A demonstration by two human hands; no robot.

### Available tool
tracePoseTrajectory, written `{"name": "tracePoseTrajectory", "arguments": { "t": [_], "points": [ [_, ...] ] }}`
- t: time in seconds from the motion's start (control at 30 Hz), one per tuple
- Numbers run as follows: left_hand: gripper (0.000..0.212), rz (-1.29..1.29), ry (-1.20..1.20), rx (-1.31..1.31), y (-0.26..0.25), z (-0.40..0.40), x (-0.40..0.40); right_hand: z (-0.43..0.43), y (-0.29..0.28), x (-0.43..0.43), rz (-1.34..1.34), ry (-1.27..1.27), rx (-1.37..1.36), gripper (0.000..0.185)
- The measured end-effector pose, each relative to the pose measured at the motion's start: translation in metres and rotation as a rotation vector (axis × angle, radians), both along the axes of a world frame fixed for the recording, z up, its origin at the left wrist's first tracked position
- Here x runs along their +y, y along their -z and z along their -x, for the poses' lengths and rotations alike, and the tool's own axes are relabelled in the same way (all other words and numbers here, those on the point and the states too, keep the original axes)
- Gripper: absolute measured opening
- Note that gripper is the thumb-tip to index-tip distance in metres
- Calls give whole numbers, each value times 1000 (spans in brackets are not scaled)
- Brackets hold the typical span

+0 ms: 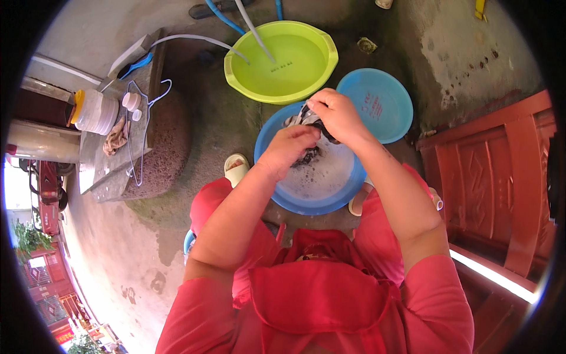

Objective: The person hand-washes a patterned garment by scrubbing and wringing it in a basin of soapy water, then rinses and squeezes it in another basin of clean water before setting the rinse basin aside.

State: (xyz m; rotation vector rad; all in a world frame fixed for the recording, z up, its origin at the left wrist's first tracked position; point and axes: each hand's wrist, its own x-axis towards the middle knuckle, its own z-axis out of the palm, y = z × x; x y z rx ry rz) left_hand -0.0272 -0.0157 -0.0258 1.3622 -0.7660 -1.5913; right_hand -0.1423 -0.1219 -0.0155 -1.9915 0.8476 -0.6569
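Between my feet stands a blue plastic basin [305, 208] of cloudy, sudsy water [325, 177]. Over its far half, both hands grip a wet dark-and-white cloth [305, 117]. My left hand [292, 144] is curled around its lower part, and a dark portion hangs down to the suds. Just above and to the right, my right hand [334, 110] pinches the upper part, with the fingers bent inwards. The hands are close together, and they hide much of the cloth.
Beyond is a lime-green basin [287, 84] of water with hoses [258, 37] in it. A light-blue basin [376, 106] adjoins at right, near a red wooden door [477, 186]. At left, a stone slab [101, 166] holds a wire hanger [148, 110] and a yellow-lidded jar [97, 113].
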Motion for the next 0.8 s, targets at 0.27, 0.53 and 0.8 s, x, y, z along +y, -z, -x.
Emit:
{"name": "tracePoseTrajectory", "arguments": {
  "t": [0.27, 0.53, 0.8],
  "points": [
    [71, -50, -341, 739, 7, -6, 1, -14, -14, 61, -49, -127, -311, 19],
    [28, -45, -577, 755, 17, 2, -2, -35, 10, 41, 349, 52, -161, 27],
    [40, -32, -549, 698, 19, -13, 2, -30, 1, 73, 573, -239, -282, 20]
  ]
}}
